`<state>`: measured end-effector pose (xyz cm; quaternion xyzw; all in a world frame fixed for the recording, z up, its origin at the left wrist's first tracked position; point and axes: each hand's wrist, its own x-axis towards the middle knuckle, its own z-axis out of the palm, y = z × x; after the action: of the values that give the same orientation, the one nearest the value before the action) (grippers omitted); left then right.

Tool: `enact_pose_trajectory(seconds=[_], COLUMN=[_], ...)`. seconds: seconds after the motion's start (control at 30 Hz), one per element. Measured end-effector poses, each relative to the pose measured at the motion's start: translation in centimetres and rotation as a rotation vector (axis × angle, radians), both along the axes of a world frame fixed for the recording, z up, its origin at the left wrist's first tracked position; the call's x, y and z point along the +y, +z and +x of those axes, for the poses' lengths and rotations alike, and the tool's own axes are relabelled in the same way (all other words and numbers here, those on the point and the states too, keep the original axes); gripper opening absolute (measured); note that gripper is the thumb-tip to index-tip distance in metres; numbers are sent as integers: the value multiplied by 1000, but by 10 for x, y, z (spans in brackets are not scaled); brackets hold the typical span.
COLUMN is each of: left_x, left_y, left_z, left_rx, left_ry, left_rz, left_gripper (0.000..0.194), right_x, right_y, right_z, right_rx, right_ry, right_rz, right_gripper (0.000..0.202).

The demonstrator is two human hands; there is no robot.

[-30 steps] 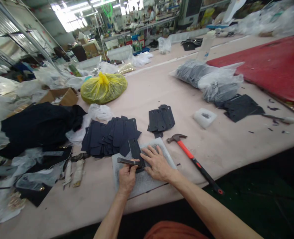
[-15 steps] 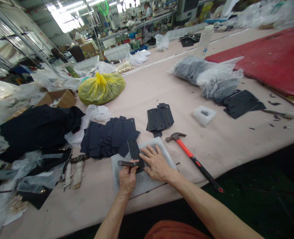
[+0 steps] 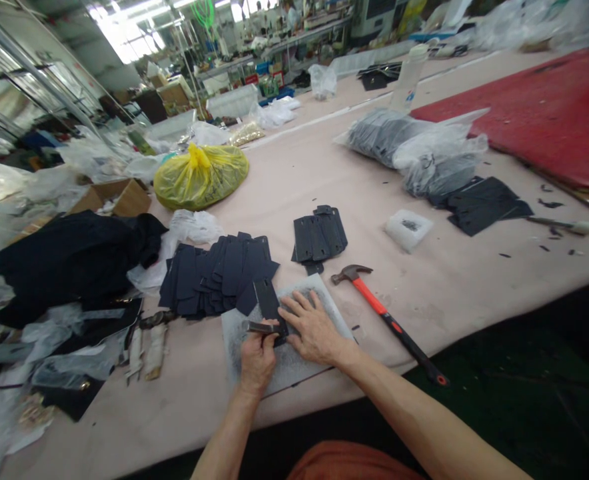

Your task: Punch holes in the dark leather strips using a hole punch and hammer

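Note:
My left hand (image 3: 257, 362) is closed around a short metal punch (image 3: 260, 327), its tip over a dark strip piece (image 3: 266, 297). The strip lies on a pale speckled board (image 3: 239, 353) near the table's front edge. With fingers spread, my right hand (image 3: 314, 328) lies flat on the board and touches the strip's right side. Part of the strip is hidden under my hands. A claw hammer (image 3: 374, 300) with a red and black handle lies to the right of the board. Behind my left hand is a fanned pile of dark pieces (image 3: 214, 277).
A smaller stack of dark pieces (image 3: 319, 235) lies beyond the board. Farther right are a small white block (image 3: 408, 230), plastic-wrapped bundles (image 3: 414, 150) and a brush (image 3: 569, 225). A yellow bag (image 3: 202, 177), dark cloth (image 3: 74, 267) and tools (image 3: 147, 343) occupy the left.
My left hand has shifted slightly to the right, and the punch in it has tilted a little. My right hand stays flat in place.

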<state>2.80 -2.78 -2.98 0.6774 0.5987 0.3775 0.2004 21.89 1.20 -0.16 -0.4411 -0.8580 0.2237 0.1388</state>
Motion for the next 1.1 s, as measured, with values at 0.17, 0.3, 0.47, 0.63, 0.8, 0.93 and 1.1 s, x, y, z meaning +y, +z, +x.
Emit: enact_pose_trajectory(seconds=[0.17, 0.3, 0.47, 0.63, 0.8, 0.93, 1.1], left_x=[1, 1, -1, -1, -1, -1, -1], left_y=[-6, -8, -11, -11, -5, 0, 2], left_z=[5, 3, 2, 3, 5, 6, 6], left_rx=[70, 86, 113, 137, 133, 114, 102], left_ry=[-46, -71, -82, -73, -61, -52, -39], left_rz=[74, 65, 91, 114, 145, 160, 185], left_gripper=[24, 25, 23, 19, 15, 15, 15], right_x=[0, 0, -11, -22, -29, -39, -41], right_y=[1, 7, -3, -13, 2, 11, 69], right_z=[1, 33, 115, 151, 126, 102, 83], right_rx=[30, 65, -208, -204, 702, 969, 873], right_ry=[18, -156, -615, -746, -800, -964, -916], right_rz=[-4, 62, 117, -232, -966, -1199, -966], right_gripper=[57, 43, 35, 13, 14, 13, 29])
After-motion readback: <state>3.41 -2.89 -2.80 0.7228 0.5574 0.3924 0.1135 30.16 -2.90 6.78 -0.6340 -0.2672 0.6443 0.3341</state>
